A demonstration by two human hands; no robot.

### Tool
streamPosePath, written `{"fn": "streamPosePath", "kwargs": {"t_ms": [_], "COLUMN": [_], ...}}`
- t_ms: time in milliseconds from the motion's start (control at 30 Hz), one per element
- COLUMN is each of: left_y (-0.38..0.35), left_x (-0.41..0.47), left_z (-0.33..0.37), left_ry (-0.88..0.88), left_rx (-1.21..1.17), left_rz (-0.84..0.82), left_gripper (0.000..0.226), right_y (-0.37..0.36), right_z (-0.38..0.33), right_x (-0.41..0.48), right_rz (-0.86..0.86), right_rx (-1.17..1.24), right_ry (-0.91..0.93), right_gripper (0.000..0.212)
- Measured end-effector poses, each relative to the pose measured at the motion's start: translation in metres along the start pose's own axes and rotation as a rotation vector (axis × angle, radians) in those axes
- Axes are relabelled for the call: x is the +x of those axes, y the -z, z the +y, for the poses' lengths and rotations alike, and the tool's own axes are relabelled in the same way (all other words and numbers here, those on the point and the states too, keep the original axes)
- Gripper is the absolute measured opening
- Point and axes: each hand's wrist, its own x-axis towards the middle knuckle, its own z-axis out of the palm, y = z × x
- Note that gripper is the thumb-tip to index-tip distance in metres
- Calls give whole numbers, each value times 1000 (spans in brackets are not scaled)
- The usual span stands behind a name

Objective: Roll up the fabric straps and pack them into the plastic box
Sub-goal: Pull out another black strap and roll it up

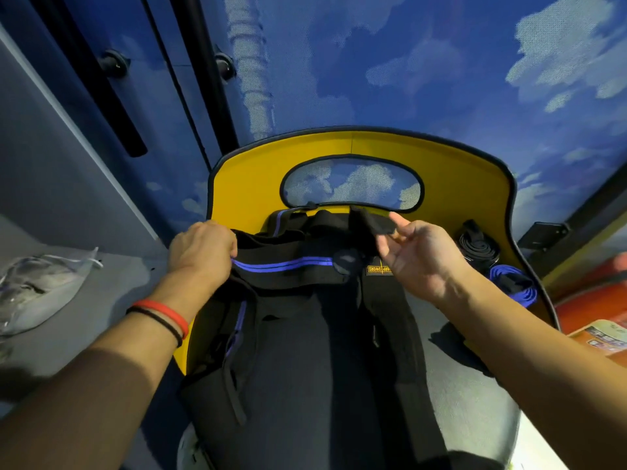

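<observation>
Up against the lower edge of the yellow panel (237, 184): heap of black straps (322, 334), trailing down from it toward the camera. Left grip (203, 252) at the panel's left edge, fingers curled tight round one end of a striped strap (288, 264), black with two blue lines, stretched across the heap. Right grip (417, 256) just below the panel's oval window (353, 188), only half closed, fingertips lightly pinching the end of a plain black strap (373, 225), index finger sticking out. Small label (378, 269) with yellow print on the fabric right under that grip, too small to read properly.

Over on the panel's right side, two rolled-up straps: black roll (478, 247) further back, blue roll (515, 283) just in front of it, pretty much touching. Left of the panel, clear bag (40, 283) lying on a grey bench (112, 300). Red and black wristbands (163, 315) on the left wrist. Right of the panel, something orange (593, 300), can't tell what. Behind the panel, blue cloud-print wall (441, 79). Can't tell whether the panel is part of the box either.
</observation>
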Motion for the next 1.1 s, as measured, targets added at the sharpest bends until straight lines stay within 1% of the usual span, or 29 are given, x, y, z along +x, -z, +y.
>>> {"fn": "streamPosePath", "kwargs": {"t_ms": [33,67,100,133,200,233,267,300,333,367,400,433,467,500,567,633,700,800,900,933,967,1000,1033,1067,1100], "left_y": [-1,-2,-2,-3,-2,0,0,3,6,7,9,10,10,10,14,18,19,20,17,18,18,17,15,13,11], "left_x": [-1,-2,-2,-3,-6,-9,-9,-10,-12,-14,-15,-16,-17,-18,-19,-20,-20,-20,-18,-18,-19,-20,-22,-23,-24], "left_z": [7,15,23,32,48,55,60,63,66,69,71,73,74,75,79,83,86,82,70,67,68,70,74,79,83], "left_ry": [-41,-78,-94,-105,-160,-182,-172,-110,-15,66,102,86,45,3,-29,-11,67,107,93,67,49,44,61,108,174], "left_rx": [2,-57,-188,-363,-692,-798,-896,-1018,-1130,-1193,-1214,-1182,-1144,-1115,-1093,-1187,-1410,-1751,-2008,-2034,-1986,-1878,-1746,-1671,-1667], "left_rz": [18,43,53,20,-169,-262,-316,-345,-356,-371,-389,-399,-408,-414,-438,-460,-513,-650,-693,-711,-687,-634,-542,-451,-379], "left_gripper": [34,38,42,46,62,71,73,67,56,43,32,25,24,25,22,19,29,54,61,65,70,69,61,47,32], "right_y": [-2,-4,-6,-8,-10,-10,-9,-7,-5,-2,-1,-1,-2,-4,-9,-15,-21,-26,-24,-24,-25,-26,-26,-27,-26], "right_z": [4,8,13,17,26,31,37,42,47,53,58,62,65,68,71,72,71,74,77,78,79,80,81,82,83], "right_x": [-1,-3,-4,-6,-11,-14,-16,-18,-19,-21,-23,-26,-29,-33,-34,-34,-36,-38,-37,-36,-35,-33,-32,-32,-31], "right_rz": [-16,-27,-32,-29,-48,-65,-87,-119,-168,-246,-333,-414,-485,-549,-652,-706,-738,-734,-698,-691,-690,-697,-710,-730,-753], "right_rx": [-95,-199,-295,-378,-519,-608,-742,-934,-1178,-1440,-1680,-1873,-2005,-2085,-2192,-2277,-2356,-2380,-2351,-2337,-2328,-2314,-2298,-2277,-2247], "right_ry": [2,10,25,42,87,127,209,348,522,684,814,888,928,969,1042,1083,1087,1119,1156,1167,1176,1189,1194,1194,1195], "right_gripper": [50,55,57,56,44,38,34,33,34,35,37,39,39,37,29,27,28,31,29,26,23,20,17,17,20]}}
